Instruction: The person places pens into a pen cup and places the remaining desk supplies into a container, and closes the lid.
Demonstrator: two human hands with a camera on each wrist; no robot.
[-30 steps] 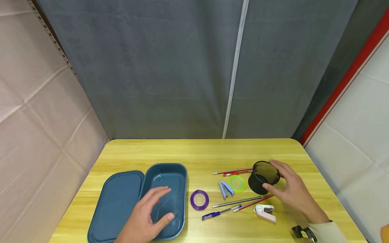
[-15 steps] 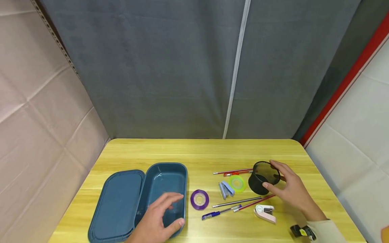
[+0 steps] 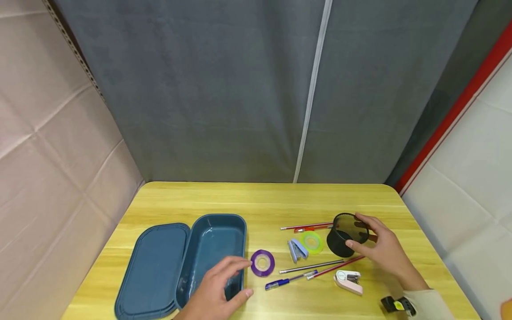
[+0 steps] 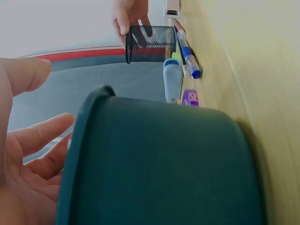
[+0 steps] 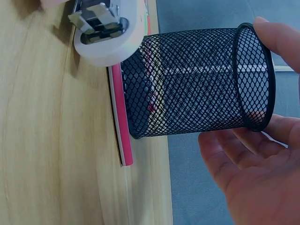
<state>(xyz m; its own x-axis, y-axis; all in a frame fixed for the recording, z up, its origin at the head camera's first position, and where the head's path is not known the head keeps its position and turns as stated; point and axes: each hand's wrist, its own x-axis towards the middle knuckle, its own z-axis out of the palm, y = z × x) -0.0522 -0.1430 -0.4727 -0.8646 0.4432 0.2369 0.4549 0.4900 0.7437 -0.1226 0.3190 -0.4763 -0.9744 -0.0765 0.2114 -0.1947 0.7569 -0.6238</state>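
Presently, right hand (image 3: 382, 249) is gripping black mesh cup (image 3: 344, 238); left hand (image 3: 219, 289), thumb (image 3: 242, 298) and fingers (image 3: 232, 265) apart, is hovering above blue box (image 3: 216, 240); purple tape (image 3: 272, 263) is lying nearby.

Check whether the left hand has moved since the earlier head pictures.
Yes: the left hand has moved rightward across the blue container, toward the purple tape.

A: Head view lighting?
B: Bright, fairly even over tabletop (image 3: 260, 200). Pale sheen toward near edge, small highlights inside blue box (image 3: 218, 235). Dimmer on grey curtain (image 3: 192, 98).
A: Shadows?
B: Soft, beside pale stapler (image 5: 108, 52) in right wrist view.
A: Focus?
B: Crisp on mesh cup (image 5: 197, 79) there, cooler tint. In left wrist view, soft on blue box up close, washed out at upper right.
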